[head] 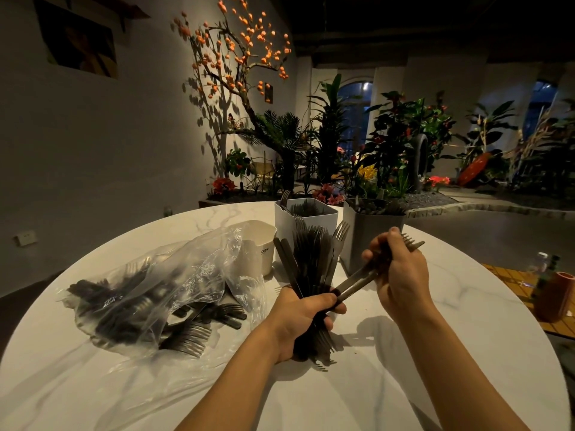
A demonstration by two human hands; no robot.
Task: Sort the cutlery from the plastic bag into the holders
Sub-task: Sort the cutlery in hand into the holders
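my left hand point(300, 321) grips a big bundle of dark cutlery point(312, 262) over the near middle of the bench point(404, 384). mostly forks and knives, fanned out above my fist, some tines sticking out below it too. my right hand point(396, 275) is curled round a couple of forks point(361, 275), handles angling down-left toward the bundle, tines point(412, 242) poking out to the far right past my fingers. can't tell the exact count in that hand.

plastic bag point(174, 284) lies crumpled on the left side of the bench, clear, lots of dark cutlery inside it. a few loose forks point(193, 337) spill out of its near-right mouth onto the bench.

three holders at the far side: cream holder point(263, 244) just beside the bag, partly behind the plastic, can't see what's in it. white holder point(306, 217) further back in the middle with dark pieces in it and one fork leaning at its left rim. grey holder point(370, 231) to its right, also loaded with dark pieces, sitting right behind my right hand.

orange vase point(557, 298) and a small jar point(539, 262) sit off to the far right on a yellow tiled surface. plants and an orange-leaved tree fill the room behind.
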